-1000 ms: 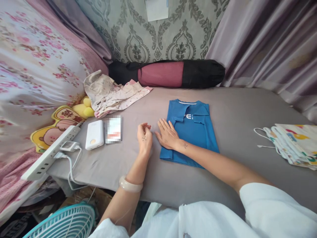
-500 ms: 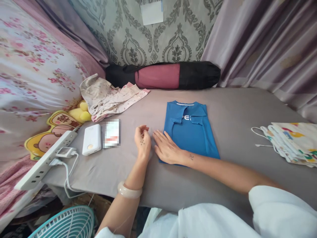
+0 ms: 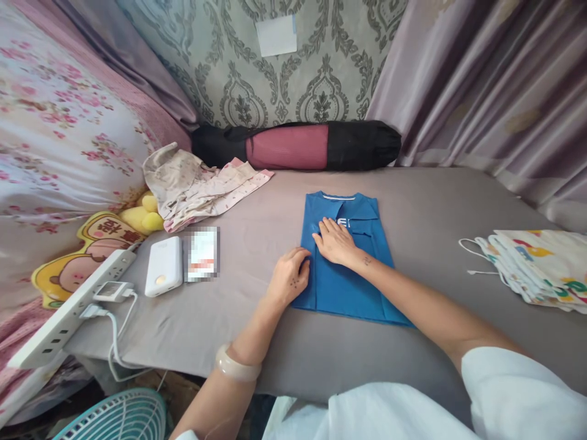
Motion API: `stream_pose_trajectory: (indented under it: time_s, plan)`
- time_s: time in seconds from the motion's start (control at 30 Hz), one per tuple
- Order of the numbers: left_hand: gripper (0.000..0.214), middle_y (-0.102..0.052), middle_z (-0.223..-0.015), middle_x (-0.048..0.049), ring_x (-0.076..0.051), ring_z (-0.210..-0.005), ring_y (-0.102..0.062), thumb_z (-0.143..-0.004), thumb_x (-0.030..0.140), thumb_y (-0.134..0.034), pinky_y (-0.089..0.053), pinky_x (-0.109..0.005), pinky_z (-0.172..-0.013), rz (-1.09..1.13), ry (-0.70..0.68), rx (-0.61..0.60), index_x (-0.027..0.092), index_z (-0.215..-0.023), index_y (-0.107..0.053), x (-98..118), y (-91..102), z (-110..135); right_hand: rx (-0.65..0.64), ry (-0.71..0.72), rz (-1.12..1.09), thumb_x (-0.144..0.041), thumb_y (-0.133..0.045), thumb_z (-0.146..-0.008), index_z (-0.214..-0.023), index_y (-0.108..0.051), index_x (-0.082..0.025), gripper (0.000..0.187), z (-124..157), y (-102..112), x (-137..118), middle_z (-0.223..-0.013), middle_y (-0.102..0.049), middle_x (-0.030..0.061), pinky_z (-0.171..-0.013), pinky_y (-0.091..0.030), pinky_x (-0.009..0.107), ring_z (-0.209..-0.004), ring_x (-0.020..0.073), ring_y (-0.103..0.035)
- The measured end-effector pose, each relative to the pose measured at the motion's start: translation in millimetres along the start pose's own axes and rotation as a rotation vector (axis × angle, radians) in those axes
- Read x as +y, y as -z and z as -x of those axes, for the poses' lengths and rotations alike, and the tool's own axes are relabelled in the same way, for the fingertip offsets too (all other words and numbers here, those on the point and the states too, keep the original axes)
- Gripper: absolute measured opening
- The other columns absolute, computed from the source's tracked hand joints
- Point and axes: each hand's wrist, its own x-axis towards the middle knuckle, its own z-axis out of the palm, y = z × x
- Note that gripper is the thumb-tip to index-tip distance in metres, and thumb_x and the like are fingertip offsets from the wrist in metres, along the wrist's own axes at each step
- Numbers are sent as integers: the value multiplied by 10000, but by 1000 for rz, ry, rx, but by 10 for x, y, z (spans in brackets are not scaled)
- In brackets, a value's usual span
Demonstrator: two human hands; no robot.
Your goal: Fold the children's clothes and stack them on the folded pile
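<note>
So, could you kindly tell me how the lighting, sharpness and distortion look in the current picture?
In the head view, soft light, with no harsh shadow around the right hand or blue shirt; also in the head view, wide-angle stretching towards the edges, as at the right-hand curtain; and, same head view, pixelation hiding the flat item beside the white device.

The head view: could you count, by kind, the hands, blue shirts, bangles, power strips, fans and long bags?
Hands: 2 (left hand, right hand)
Blue shirt: 1
Bangle: 1
Power strip: 1
Fan, partly in view: 1
Long bag: 1
Total: 7
</note>
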Motion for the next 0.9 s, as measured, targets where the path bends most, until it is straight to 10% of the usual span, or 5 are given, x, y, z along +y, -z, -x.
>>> stream_pose_trajectory:
  time_s: [0.17,0.4,0.63,0.9]
  plan:
    - [258,-676,-1134,-104,-228,-1153,-601,-895,138,-439,-483,-405,-1017,-51,-32,-20,193,-1065,-625,-10,0,-5,85,-34,-135,-287,-326,-973,-1146,-671,-174,402,-249,196,164,-1220,-660,114,-996,-409,340,-1140,234,-593]
    - [244,-671,-1168,-104,-241,-1192,-582,-903,141,-455,-487,-434,-1020,-91,-56,2,188,-1078,-618,-35,-19,-17,296,-476,-345,-191,-436,-877,-1056,-719,-177,335,-707,293,654,-1100,-718,97,-864,-481,298,-1044,233,-647]
    - [317,-582,-1340,-125,-286,-1336,-457,-934,208,-455,-439,-487,-1071,-208,-31,-2,172,-1234,-550,-94,-57,2,144,-570,-357,-416,-580,-854,-1036,-718,-150,350,-845,188,697,-1118,-702,166,-855,-495,344,-1082,293,-637]
    - [378,-527,-1394,-146,-303,-1372,-405,-930,246,-476,-408,-522,-1087,-246,-14,-46,168,-1300,-485,-144,-93,23,126,-616,-446,-175,-629,-696,-865,-737,-176,201,-945,114,735,-965,-738,111,-812,-505,323,-975,271,-671]
